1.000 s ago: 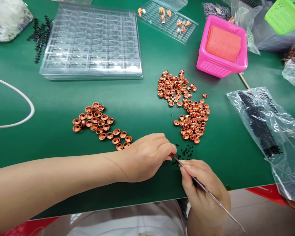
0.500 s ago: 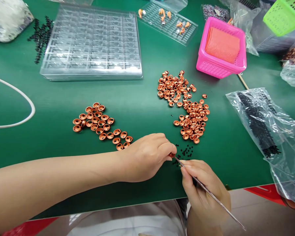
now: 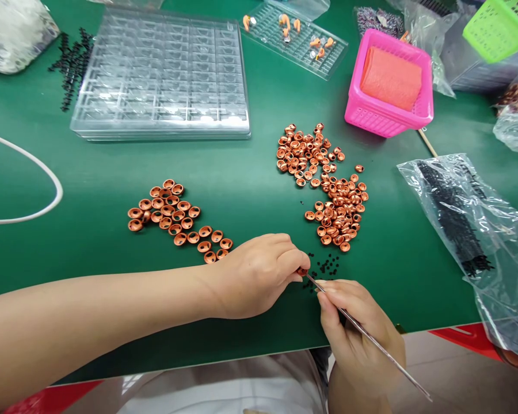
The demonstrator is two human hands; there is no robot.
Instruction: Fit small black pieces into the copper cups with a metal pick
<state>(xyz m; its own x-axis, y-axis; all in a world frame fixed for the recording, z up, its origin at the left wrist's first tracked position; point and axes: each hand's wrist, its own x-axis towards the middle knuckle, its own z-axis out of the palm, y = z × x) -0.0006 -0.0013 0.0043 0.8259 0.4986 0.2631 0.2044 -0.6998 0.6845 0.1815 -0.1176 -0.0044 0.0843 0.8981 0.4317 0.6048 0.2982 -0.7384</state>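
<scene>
My left hand is closed in a pinch around a small copper-coloured cup-shaped piece, mostly covered by the fingers. Pen-like, my right hand grips a thin metal pick, its tip at that piece. Tiny black dots lie scattered on the green table just beyond the pick's tip. Left of my left hand is a spread group of copper cups, many lying with their hollow side up. A denser pile of copper cups sits beyond my right hand.
Clear plastic trays are stacked at the back left. Behind stands a clear grid tray with orange pieces. A pink basket holds an orange-red block. At right lies a plastic bag with black parts; a white cable curves at left.
</scene>
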